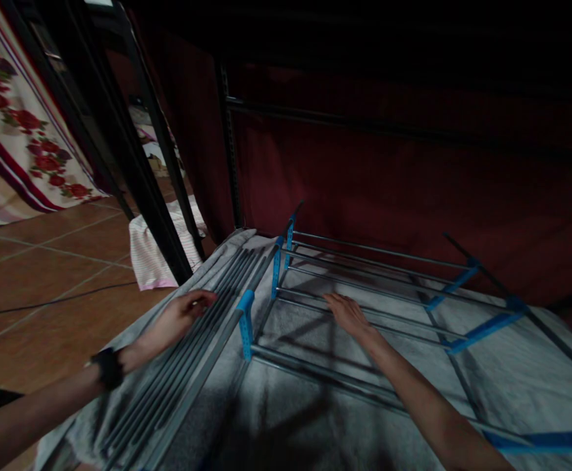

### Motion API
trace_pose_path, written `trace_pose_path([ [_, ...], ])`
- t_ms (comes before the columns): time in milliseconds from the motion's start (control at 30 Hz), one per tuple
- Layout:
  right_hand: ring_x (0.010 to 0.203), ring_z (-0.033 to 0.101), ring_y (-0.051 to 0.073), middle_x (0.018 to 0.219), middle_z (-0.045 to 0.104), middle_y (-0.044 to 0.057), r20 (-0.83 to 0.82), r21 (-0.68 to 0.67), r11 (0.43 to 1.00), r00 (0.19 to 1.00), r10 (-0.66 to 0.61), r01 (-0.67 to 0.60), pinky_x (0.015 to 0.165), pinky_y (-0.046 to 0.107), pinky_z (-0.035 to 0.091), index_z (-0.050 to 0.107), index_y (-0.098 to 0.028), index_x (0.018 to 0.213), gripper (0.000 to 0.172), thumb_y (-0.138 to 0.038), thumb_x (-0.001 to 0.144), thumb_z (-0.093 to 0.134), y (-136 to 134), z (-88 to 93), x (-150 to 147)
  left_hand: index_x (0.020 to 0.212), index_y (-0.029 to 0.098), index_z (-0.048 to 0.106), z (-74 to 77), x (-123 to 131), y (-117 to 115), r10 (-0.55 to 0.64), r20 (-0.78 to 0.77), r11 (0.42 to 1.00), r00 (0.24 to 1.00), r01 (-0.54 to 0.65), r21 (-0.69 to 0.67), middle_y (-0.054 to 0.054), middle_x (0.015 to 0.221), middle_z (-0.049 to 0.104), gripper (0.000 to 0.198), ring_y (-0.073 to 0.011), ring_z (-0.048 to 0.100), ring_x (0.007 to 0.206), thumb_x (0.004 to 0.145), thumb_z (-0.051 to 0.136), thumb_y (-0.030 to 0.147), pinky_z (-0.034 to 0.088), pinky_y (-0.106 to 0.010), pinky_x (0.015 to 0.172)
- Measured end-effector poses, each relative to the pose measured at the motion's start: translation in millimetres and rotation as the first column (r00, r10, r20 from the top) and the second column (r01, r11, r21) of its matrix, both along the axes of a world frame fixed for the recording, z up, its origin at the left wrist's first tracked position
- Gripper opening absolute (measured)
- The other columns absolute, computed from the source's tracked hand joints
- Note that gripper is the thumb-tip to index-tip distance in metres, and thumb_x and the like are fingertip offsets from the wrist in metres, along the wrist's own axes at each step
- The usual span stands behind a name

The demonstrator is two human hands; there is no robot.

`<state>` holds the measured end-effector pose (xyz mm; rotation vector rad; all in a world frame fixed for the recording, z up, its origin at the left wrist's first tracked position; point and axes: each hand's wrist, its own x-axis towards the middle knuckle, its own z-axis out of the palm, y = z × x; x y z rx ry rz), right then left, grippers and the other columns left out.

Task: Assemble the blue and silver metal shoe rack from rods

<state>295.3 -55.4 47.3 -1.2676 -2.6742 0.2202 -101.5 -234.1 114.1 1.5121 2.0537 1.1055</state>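
A partly built rack of grey metal rods (364, 278) and blue plastic side pieces (245, 322) lies on a grey cloth (512, 379) spread over the floor. My left hand (182, 315) rests with curled fingers on a bundle of loose grey rods (202, 353) beside the rack; it wears a dark wristband. Further right, my right hand (347, 313) lies flat and open across the rack's rods, fingers stretched forward.
Terracotta floor tiles (45, 281) lie to the left, crossed by a thin cable. A black metal frame (133, 163) stands behind, with a pink striped cloth (151, 255) at its foot. A flowered fabric (16, 131) hangs far left. A dark red curtain (389, 183) fills the back.
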Motion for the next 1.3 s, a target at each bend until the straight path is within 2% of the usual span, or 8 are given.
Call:
trace_pose_path([
  [100,0.108,0.063,0.022,0.122,0.068,0.008,0.05,0.01,1.0,0.999,0.003,-0.003,0.094,0.032,0.042,0.059,-0.024,0.138,0.053,-0.008,0.094,0.034,-2.6,4.2,-2.4,0.112,0.006,0.07,-6.1,27.8,52.1,-0.249,-0.019,0.969,0.968,0.248,-0.01,-0.014,0.116,0.071,0.037,-0.0225,0.066,0.105,0.083,0.052,0.022,0.051,-0.034,0.096],
  [200,0.113,0.061,0.021,0.131,0.064,0.01,0.1,0.022,0.999,0.995,0.022,-0.025,0.099,0.033,0.041,0.055,-0.022,0.142,0.06,-0.002,0.091,0.031,-5.3,9.9,-8.2,0.119,0.001,0.063,-26.8,45.7,95.6,-0.429,-0.041,0.903,0.902,0.429,-0.011,-0.016,0.126,0.066,0.043,-0.0235,0.063,0.11,0.084,0.049,0.02,0.049,-0.036,0.098],
  [433,0.118,0.06,0.019,0.135,0.061,0.009,0.133,-0.015,0.996,0.987,0.088,-0.086,0.102,0.032,0.042,0.052,-0.024,0.145,0.062,0.0,0.091,0.031,-1.2,12.6,-25.1,0.116,0.013,0.062,-63.9,63.7,163.1,-0.54,0.027,0.839,0.841,0.541,-0.061,-0.009,0.113,0.069,0.044,-0.0241,0.065,0.094,0.072,0.067,0.016,0.052,-0.037,0.088],
  [667,0.112,0.063,0.02,0.129,0.064,0.011,0.156,-0.044,0.991,0.979,0.134,-0.129,0.096,0.031,0.047,0.049,-0.024,0.146,0.055,-0.009,0.098,0.03,-0.8,18.7,-69.4,0.098,0.02,0.064,-79.0,62.9,171.0,-0.554,0.115,0.824,0.825,0.563,-0.068,-0.003,0.089,0.07,0.023,-0.0234,0.063,0.094,0.076,0.066,0.026,0.05,-0.033,0.087],
  [767,0.108,0.065,0.021,0.133,0.063,0.01,0.125,-0.046,0.991,0.984,0.131,-0.126,0.093,0.033,0.049,0.047,-0.027,0.148,0.049,-0.019,0.102,0.03,-1.4,20.0,-95.7,0.092,0.021,0.064,-76.6,66.5,169.4,-0.531,0.174,0.835,0.829,0.547,-0.059,-0.004,0.089,0.071,0.019,-0.0243,0.063,0.092,0.075,0.067,0.029,0.05,-0.035,0.087],
  [867,0.115,0.061,0.02,0.136,0.062,0.007,0.056,-0.032,0.985,0.984,0.171,-0.169,0.097,0.033,0.048,0.043,-0.03,0.151,0.054,-0.015,0.1,0.032,0.2,17.1,-112.9,0.09,0.021,0.065,-70.1,72.2,166.0,-0.533,0.218,0.833,0.818,0.552,-0.036,-0.005,0.095,0.073,0.022,-0.0253,0.064,0.094,0.075,0.07,0.037,0.051,-0.036,0.09],
  [1067,0.118,0.059,0.021,0.133,0.064,0.005,0.033,-0.046,0.983,0.983,0.179,-0.177,0.099,0.033,0.047,0.039,-0.033,0.155,0.065,-0.009,0.095,0.035,4.0,16.6,-117.1,0.085,0.021,0.066,-67.6,79.0,159.5,-0.515,0.203,0.853,0.833,0.522,0.023,-0.005,0.09,0.072,0.029,-0.0249,0.063,0.09,0.077,0.066,0.049,0.051,-0.036,0.086],
  [1300,0.115,0.062,0.022,0.13,0.065,0.008,0.074,-0.072,0.986,0.985,0.156,-0.151,0.097,0.032,0.047,0.036,-0.03,0.157,0.063,-0.012,0.096,0.032,3.7,25.1,-117.9,0.083,0.021,0.063,-74.1,83.8,157.3,-0.407,0.066,0.913,0.911,0.406,0.024,-0.001,0.075,0.066,0.015,-0.0204,0.059,0.076,0.08,0.058,0.035,0.048,-0.031,0.072],
])
